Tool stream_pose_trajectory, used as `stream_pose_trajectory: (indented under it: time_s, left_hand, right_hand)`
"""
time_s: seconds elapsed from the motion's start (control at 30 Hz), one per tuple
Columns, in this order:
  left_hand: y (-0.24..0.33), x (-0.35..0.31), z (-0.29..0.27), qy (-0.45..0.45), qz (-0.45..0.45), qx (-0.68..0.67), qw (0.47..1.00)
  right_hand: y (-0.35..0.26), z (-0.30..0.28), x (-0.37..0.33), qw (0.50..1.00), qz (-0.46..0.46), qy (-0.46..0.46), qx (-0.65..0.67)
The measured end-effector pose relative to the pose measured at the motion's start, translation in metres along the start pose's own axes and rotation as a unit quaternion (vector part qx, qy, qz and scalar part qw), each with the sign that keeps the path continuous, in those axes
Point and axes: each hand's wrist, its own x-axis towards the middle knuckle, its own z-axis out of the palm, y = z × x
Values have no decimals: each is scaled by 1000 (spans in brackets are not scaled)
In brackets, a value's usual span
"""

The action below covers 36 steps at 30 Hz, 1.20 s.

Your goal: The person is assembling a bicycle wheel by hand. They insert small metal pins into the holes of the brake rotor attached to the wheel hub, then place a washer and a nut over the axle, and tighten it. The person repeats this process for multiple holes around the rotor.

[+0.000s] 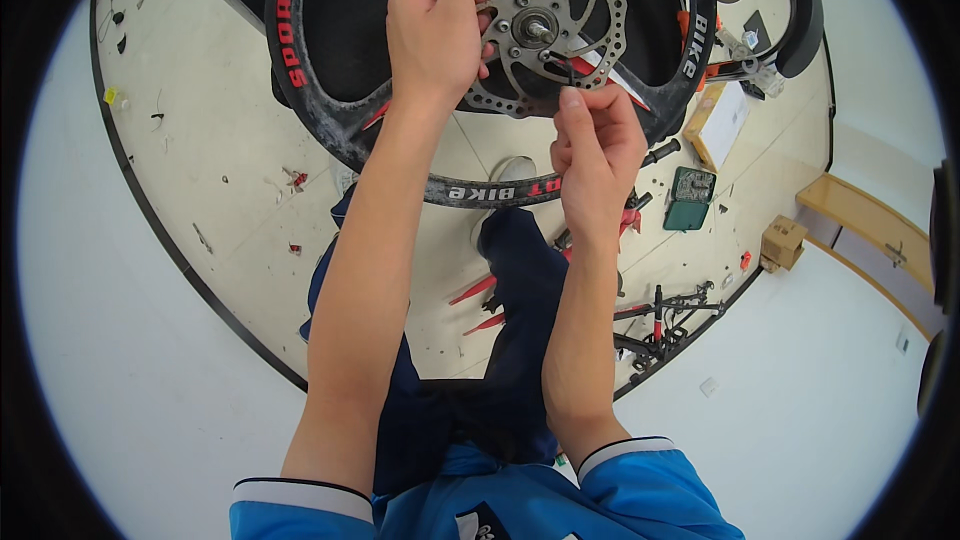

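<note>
left hand (435, 35) grips brake disc (545, 25) left edge; right hand (597, 145) just below.

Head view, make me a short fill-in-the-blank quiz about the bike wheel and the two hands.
1. The left hand grips the perforated brake ____ bolted on the bike wheel.
2. The right hand touches the disc's ____ edge.
3. The green case lies on the ____.

Missing words: disc; lower; floor

Pale tiled floor (230, 120), white walls (800, 420), wooden bench (865, 215).
</note>
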Motion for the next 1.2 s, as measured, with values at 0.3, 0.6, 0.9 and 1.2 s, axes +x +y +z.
stream_pose_trajectory:
  time_s: [0.3, 0.6, 0.9, 1.2]
  left_hand:
    - [2, -2, 1, 5, -4, 7, 1000]
    - [3, -2, 2, 6, -7, 3, 1000]
    - [6, -5, 4, 6, -8, -1, 1000]
    - [1, -6, 7, 27, 53, 47, 997]
  right_hand:
    - [-2, -3, -1, 1000, 10, -2, -29]
    - [-4, 0, -3, 999, 4, -9, -51]
    - [-3, -1, -2, 999, 28, -11, -32]
    - [-16, -13, 12, 994, 81, -73, -22]
